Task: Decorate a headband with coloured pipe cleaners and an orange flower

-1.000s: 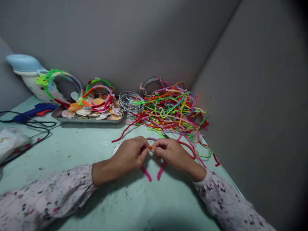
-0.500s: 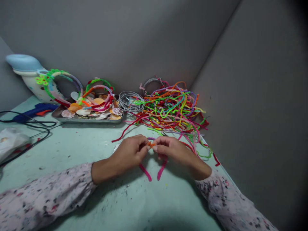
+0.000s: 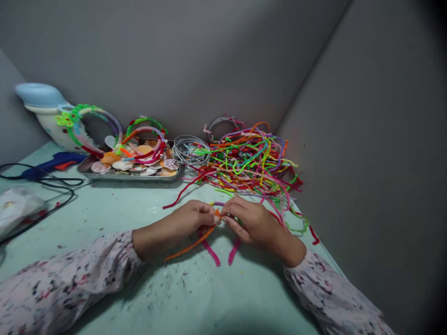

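Note:
Both hands meet over the table, pinching an orange pipe cleaner [image 3: 190, 248] whose loose tail slants down to the left. My left hand [image 3: 186, 218] grips it between thumb and fingers, near a small bunched orange part. Fingertips of my right hand [image 3: 249, 217] close on the same bunched spot from the other side. A headband-like loop wrapped in pipe cleaner lies under the hands: its purple part [image 3: 219, 204] shows behind them and two pink ends [image 3: 212, 255] poke out in front. Its sides are mostly hidden by my hands.
A tangled pile of colourful pipe cleaners [image 3: 249, 158] lies at the back right, beside coiled grey wire [image 3: 191, 150]. A metal tray [image 3: 132, 178] of shells carries several wrapped hoops. Leftward are a blue glue gun [image 3: 49, 166], its black cable, a plastic bag [image 3: 19, 209] and a lidded container [image 3: 52, 121].
The orange pipe cleaner's long tail now shows below my left hand. My right hand has turned slightly, its fingers more raised. The view has shifted a little.

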`<control>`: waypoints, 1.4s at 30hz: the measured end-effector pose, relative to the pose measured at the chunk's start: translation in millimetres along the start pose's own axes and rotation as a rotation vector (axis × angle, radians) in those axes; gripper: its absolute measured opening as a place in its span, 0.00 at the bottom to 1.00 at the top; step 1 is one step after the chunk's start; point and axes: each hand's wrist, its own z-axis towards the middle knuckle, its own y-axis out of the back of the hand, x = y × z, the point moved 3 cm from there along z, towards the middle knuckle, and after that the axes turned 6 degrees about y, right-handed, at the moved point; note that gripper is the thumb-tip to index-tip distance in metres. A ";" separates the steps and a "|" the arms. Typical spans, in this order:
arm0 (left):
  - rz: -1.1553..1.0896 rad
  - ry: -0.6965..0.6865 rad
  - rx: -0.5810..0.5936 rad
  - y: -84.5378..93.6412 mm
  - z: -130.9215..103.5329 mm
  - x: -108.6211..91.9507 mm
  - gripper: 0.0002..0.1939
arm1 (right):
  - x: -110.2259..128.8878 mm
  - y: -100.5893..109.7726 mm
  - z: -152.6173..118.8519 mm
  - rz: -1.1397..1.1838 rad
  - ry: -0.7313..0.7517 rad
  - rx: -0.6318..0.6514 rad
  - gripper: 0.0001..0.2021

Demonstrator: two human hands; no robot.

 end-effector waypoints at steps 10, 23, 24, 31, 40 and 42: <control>0.845 -0.364 -0.363 -8.3 -16.0 -12.2 0.07 | 7.4 -5.6 5.5 0.142 -0.365 0.059 0.08; 0.314 -0.171 -0.270 1.7 -2.3 -3.7 0.10 | -7.1 1.5 0.6 0.557 -0.670 0.061 0.08; 0.266 -0.160 -0.259 2.2 -1.2 -2.6 0.10 | -6.6 2.5 1.5 0.506 -0.663 0.054 0.07; 0.216 -0.162 -0.215 0.4 -1.4 -1.3 0.09 | 0.1 0.0 6.5 0.423 -0.524 -0.030 0.08; 0.275 -0.142 -0.136 -3.4 -5.9 0.2 0.06 | 6.6 -2.1 9.2 0.345 -0.418 -0.014 0.07; 0.263 -0.127 -0.126 -2.8 -4.5 2.3 0.06 | 6.3 -2.7 8.8 0.319 -0.391 -0.007 0.07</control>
